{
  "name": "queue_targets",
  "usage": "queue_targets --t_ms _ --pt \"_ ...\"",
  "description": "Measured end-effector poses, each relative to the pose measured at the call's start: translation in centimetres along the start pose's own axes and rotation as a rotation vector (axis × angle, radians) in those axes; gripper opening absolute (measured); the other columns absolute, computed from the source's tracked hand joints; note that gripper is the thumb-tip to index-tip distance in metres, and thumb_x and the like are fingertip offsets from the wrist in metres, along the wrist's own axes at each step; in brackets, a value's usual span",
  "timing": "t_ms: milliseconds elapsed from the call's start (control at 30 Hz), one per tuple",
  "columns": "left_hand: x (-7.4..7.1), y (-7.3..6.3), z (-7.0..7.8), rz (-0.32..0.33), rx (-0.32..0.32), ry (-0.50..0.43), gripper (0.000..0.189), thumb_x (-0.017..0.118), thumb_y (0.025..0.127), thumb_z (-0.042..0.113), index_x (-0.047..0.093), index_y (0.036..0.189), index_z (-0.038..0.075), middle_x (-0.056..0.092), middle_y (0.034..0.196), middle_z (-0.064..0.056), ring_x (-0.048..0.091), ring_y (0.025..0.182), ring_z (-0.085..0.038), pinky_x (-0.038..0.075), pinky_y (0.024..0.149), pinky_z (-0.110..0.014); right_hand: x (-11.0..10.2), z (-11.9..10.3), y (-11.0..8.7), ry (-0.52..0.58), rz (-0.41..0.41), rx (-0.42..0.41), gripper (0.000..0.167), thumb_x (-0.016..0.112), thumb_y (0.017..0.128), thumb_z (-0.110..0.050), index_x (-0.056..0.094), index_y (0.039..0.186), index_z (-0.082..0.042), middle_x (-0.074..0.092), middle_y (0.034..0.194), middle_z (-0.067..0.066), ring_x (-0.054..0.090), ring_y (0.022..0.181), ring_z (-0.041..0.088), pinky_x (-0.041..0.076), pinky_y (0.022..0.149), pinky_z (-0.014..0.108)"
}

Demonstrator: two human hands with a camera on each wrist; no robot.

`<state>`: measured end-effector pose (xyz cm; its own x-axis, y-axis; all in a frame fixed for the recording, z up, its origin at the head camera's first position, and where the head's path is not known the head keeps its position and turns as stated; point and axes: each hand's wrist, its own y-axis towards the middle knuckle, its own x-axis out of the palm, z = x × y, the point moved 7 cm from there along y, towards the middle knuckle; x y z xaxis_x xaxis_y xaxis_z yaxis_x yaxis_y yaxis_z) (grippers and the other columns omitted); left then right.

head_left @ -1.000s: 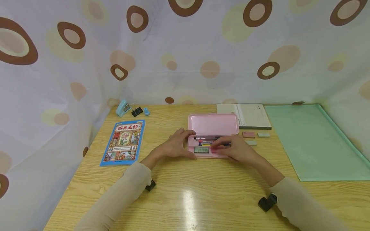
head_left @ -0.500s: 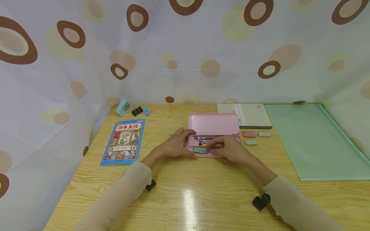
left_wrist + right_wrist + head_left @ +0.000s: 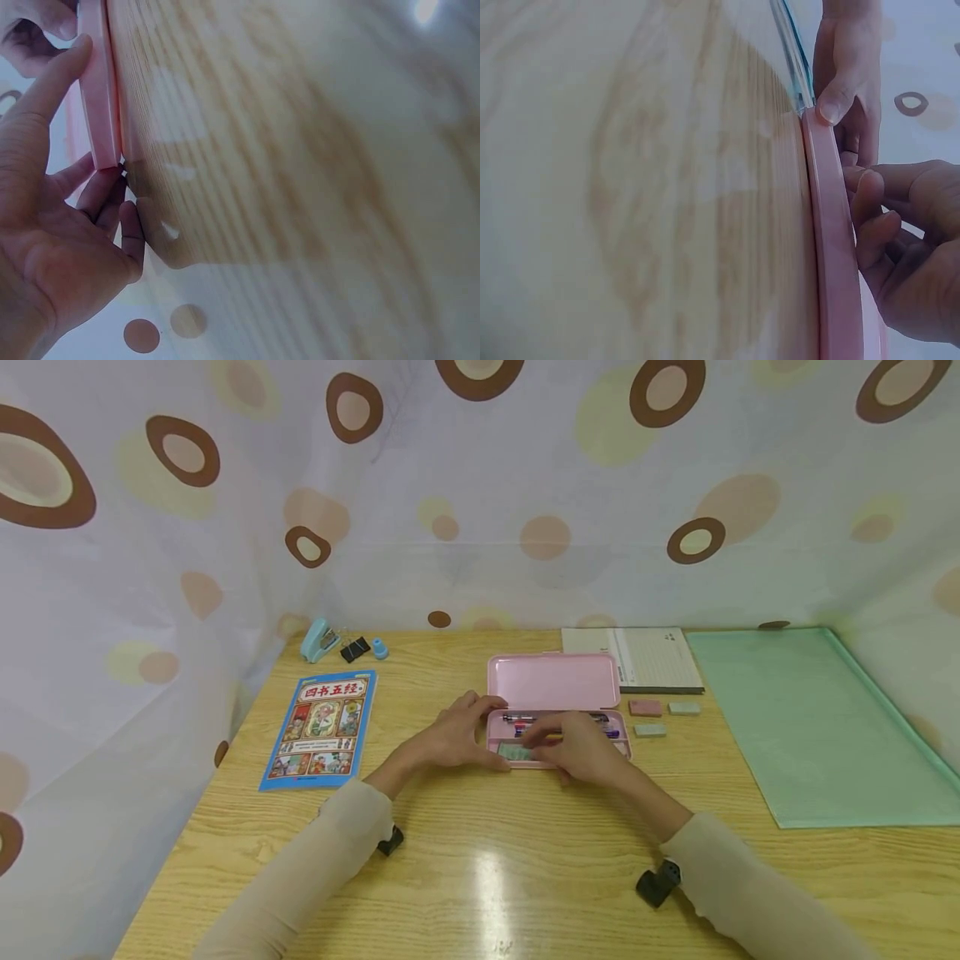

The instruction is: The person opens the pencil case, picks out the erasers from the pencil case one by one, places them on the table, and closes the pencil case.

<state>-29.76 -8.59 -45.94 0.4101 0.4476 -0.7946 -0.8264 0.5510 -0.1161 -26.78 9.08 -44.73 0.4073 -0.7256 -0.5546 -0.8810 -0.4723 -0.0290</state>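
Note:
A pink pencil case (image 3: 553, 683) lies with its lid raised on the table. My left hand (image 3: 455, 737) grips its left end, thumb at the front wall and fingers behind; the left wrist view shows this hand (image 3: 60, 217) around the case's corner. My right hand (image 3: 581, 747) reaches into the case from the right, curled fingertips at the right end of a green eraser (image 3: 513, 752) in the front compartment. In the right wrist view, the right hand (image 3: 911, 247) hovers close over the rim, its fingertips partly hidden. Several pens (image 3: 600, 718) lie in the rear compartment.
Right of the case lie a pink eraser (image 3: 645, 708) and two pale erasers, one farther back (image 3: 684, 708). A notebook (image 3: 660, 660) and a green mat (image 3: 832, 735) lie beyond. At left are a book (image 3: 321, 727), stapler (image 3: 318, 640), binder clip (image 3: 355, 649) and small blue item (image 3: 379, 648).
My right hand has moved left inside the case, and the green eraser has shifted slightly left, after sitting tilted half a second ago. My left hand has stayed on the case.

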Motion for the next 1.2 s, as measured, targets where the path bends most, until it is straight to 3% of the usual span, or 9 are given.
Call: queue_targets --t_ms 167,300,400,700,867,933,1067,1200 --pt "0.0 0.0 0.0 0.001 0.004 0.001 0.092 0.089 0.075 0.055 0.046 0.151 0.024 0.046 0.115 -0.001 0.046 0.102 -0.019 0.033 0.090 -0.039 0.3 -0.2 0.1 0.010 -0.019 -0.008 0.020 0.070 0.094 -0.001 0.078 0.112 -0.007 0.074 0.105 0.011 0.056 0.043 0.018 0.048 0.046 0.031" --pt "0.0 0.0 0.0 0.001 0.007 0.004 0.092 0.088 0.076 0.054 0.046 0.152 0.023 0.046 0.113 -0.001 0.046 0.100 -0.018 0.033 0.088 -0.038 0.4 -0.8 0.3 -0.085 -0.020 -0.079 0.022 0.070 0.094 0.000 0.079 0.112 -0.008 0.074 0.107 0.007 0.066 0.075 0.019 0.058 0.072 0.037" --pt "0.0 0.0 0.1 0.000 0.006 0.006 0.091 0.088 0.076 0.053 0.046 0.152 0.023 0.046 0.113 -0.001 0.046 0.100 -0.018 0.033 0.088 -0.037 0.4 -1.2 0.3 -0.144 -0.007 -0.135 0.022 0.070 0.093 0.001 0.081 0.110 -0.008 0.074 0.109 0.004 0.060 0.094 0.019 0.052 0.090 0.041" --pt "0.0 0.0 -0.2 0.000 -0.007 -0.003 0.093 0.088 0.076 0.055 0.045 0.153 0.024 0.046 0.114 -0.002 0.045 0.103 -0.020 0.033 0.090 -0.039 0.2 -1.7 0.1 -0.142 0.000 -0.162 0.024 0.070 0.092 0.003 0.082 0.105 -0.012 0.076 0.110 0.003 0.066 0.116 0.027 0.053 0.100 0.048" --pt "0.3 0.0 -0.4 -0.008 -0.006 0.002 0.093 0.087 0.076 0.057 0.045 0.153 0.025 0.045 0.115 -0.001 0.045 0.103 -0.019 0.033 0.089 -0.037 0.2 -1.1 0.1 -0.129 0.025 -0.110 0.019 0.071 0.091 0.000 0.081 0.103 -0.010 0.077 0.105 0.003 0.066 0.100 0.020 0.056 0.090 0.040" --pt "0.3 0.0 -0.3 -0.008 -0.003 -0.001 0.092 0.087 0.076 0.057 0.045 0.152 0.025 0.045 0.116 0.000 0.045 0.104 -0.019 0.033 0.090 -0.037 0.0 -0.7 0.0 -0.107 0.045 -0.065 0.017 0.071 0.090 -0.002 0.081 0.102 -0.010 0.076 0.102 0.003 0.063 0.083 0.017 0.056 0.075 0.034" --pt "0.2 0.0 -0.2 -0.004 -0.005 0.003 0.091 0.087 0.076 0.057 0.046 0.151 0.025 0.045 0.116 0.000 0.046 0.105 -0.019 0.033 0.090 -0.038 -0.9 0.6 -0.2 -0.018 0.081 0.044 0.013 0.071 0.093 -0.007 0.081 0.100 -0.012 0.071 0.081 0.007 0.051 0.054 0.012 0.042 0.051 0.027" --pt "0.2 0.0 -0.1 -0.004 -0.010 0.003 0.091 0.087 0.076 0.056 0.046 0.151 0.024 0.046 0.116 0.000 0.046 0.106 -0.020 0.032 0.092 -0.039 -2.3 1.9 -1.0 0.061 0.105 0.136 0.009 0.073 0.097 -0.014 0.081 0.099 -0.012 0.069 0.077 0.005 0.046 0.047 0.012 0.040 0.047 0.026"
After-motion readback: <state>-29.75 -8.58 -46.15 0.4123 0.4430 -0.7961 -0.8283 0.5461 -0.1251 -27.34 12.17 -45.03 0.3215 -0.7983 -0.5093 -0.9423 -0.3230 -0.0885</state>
